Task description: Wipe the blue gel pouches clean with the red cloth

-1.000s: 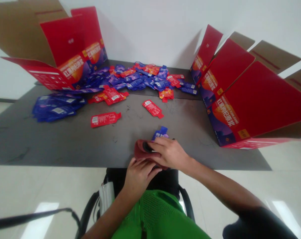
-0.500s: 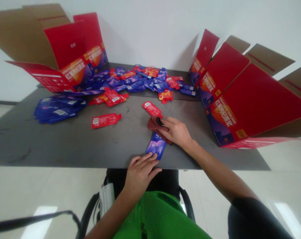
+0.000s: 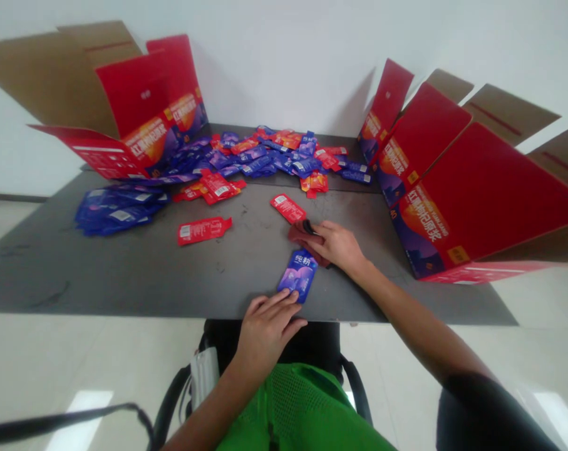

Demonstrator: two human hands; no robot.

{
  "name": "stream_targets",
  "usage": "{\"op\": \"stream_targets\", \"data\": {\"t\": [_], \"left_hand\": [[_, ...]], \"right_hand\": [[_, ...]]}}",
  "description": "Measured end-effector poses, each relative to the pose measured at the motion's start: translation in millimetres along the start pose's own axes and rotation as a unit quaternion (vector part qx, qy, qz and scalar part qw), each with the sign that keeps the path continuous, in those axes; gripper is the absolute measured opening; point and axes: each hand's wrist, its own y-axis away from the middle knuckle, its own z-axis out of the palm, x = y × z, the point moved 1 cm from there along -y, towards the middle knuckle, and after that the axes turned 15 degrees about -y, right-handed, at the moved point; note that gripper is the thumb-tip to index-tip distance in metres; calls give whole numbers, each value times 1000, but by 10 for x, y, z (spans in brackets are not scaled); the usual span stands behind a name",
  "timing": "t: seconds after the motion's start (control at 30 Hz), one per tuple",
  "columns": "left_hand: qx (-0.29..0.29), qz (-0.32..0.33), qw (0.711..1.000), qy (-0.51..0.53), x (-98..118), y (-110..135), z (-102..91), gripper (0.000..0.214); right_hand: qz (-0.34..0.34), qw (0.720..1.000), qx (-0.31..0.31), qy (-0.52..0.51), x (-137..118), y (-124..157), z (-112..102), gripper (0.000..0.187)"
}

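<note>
Left hand [image 3: 269, 322] flat, fingers spread, tips pinning the near end of the blue sachet [image 3: 299, 275], which lies face-up at the table's [image 3: 124, 269] near edge. Right hand [image 3: 337, 245] closed around a dark red cloth [image 3: 302, 234], pressed to the table just past the sachet's far end, beside a red sachet [image 3: 288, 208]. A second ago both hands were bunched over the sachet; since then the cloth has moved off it.

Hands: 2, left hand [image 3: 269, 322] and right hand [image 3: 337, 245].
Blue sachet [image 3: 299, 274] at the hands: 1.
Red cloth [image 3: 299, 234]: 1.
Single red sachets [image 3: 203, 230]: 2.
Sachet heaps: 2, blue stack [image 3: 119, 210] and mixed heap [image 3: 274, 153]; sachets uncountable.
Red cartons [image 3: 490, 200]: number unclear.
</note>
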Motion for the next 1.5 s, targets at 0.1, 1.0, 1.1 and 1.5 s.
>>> {"op": "stream_targets", "data": {"t": [0.1,1.0,1.1,1.5], "left_hand": [[-21,12,1000,2,-5,-139,-101,21],[-106,-103,974,-171,-694,-2039,-462,35],[-56,-141,961,-233,-1050,-2471,-696,34],[-125,-217,883,-396,-2547,-3183,-677,36]], "right_hand": [[18,998,61,23,140,-10,-197,34],[-30,948,268,-169,573,240,-559,33],[-34,945,272,-176,578,241,-556,35],[1,955,217,-204,669,253,-564,32]]}}
